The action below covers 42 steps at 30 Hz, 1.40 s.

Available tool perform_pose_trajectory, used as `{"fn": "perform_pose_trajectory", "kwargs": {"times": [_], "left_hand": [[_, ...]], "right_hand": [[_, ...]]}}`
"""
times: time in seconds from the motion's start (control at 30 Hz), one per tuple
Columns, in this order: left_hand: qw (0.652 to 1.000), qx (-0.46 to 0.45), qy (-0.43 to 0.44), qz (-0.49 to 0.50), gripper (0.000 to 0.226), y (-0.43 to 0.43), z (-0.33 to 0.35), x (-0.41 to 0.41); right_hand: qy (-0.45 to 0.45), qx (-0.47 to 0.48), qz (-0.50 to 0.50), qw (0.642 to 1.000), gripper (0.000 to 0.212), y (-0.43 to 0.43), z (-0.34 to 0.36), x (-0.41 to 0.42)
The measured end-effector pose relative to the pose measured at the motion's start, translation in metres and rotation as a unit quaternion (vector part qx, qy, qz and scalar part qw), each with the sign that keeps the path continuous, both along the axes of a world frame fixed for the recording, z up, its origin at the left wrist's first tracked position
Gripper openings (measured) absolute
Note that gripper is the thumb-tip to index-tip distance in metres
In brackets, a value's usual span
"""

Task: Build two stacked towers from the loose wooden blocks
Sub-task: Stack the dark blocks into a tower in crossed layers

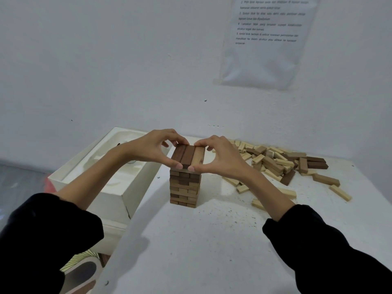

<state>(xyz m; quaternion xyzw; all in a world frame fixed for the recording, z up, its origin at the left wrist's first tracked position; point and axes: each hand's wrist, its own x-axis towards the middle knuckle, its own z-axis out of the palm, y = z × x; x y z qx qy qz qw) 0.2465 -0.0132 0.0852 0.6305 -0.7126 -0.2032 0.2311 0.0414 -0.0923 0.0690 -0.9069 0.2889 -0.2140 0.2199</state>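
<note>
The tower [185,185] stands mid-worktop [212,240]. From it, the pile of loose blocks [275,162] lies at 2 o'clock and a box [110,187] sits just beside the worktop at 9 o'clock. The left hand [152,148] and right hand [220,155] pinch the top layer [187,154] from 9 and 3 o'clock. A paper sheet [265,39] hangs on the wall behind, at 1 o'clock.

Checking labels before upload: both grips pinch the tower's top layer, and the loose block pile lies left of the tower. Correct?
One error. The head view shows the loose block pile lying right of the tower, not left. The rest holds: the left grip and right grip both pinch the top layer.
</note>
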Motion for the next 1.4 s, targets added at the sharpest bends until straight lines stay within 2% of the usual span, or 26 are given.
{"fn": "perform_pose_trajectory", "kwargs": {"times": [0.2, 0.3, 0.47, 0.6, 1.07, 1.4], "left_hand": [[0.999, -0.005, 0.039, 0.014, 0.094, 0.006, -0.004, 0.001], [0.998, 0.003, 0.054, 0.013, 0.104, 0.007, -0.01, 0.002], [0.992, 0.001, 0.121, 0.027, 0.08, 0.007, -0.019, -0.003], [0.988, -0.009, 0.149, 0.032, 0.076, 0.007, -0.021, -0.006], [0.989, -0.025, 0.145, 0.033, 0.073, 0.008, -0.024, -0.006], [0.992, -0.005, 0.123, 0.033, 0.064, 0.006, -0.02, -0.006]], "right_hand": [[-0.011, 0.06, 0.016, 0.998, 0.091, 0.001, -0.011, -0.009], [-0.023, 0.08, 0.018, 0.996, 0.088, 0.004, -0.015, -0.014], [-0.055, 0.109, 0.014, 0.992, 0.079, 0.005, -0.017, -0.012], [-0.076, 0.113, 0.011, 0.991, 0.075, 0.002, -0.02, -0.008], [-0.08, 0.114, 0.025, 0.99, 0.074, -0.002, -0.02, -0.005], [-0.095, 0.125, 0.025, 0.987, 0.068, -0.003, -0.022, -0.004]]}}
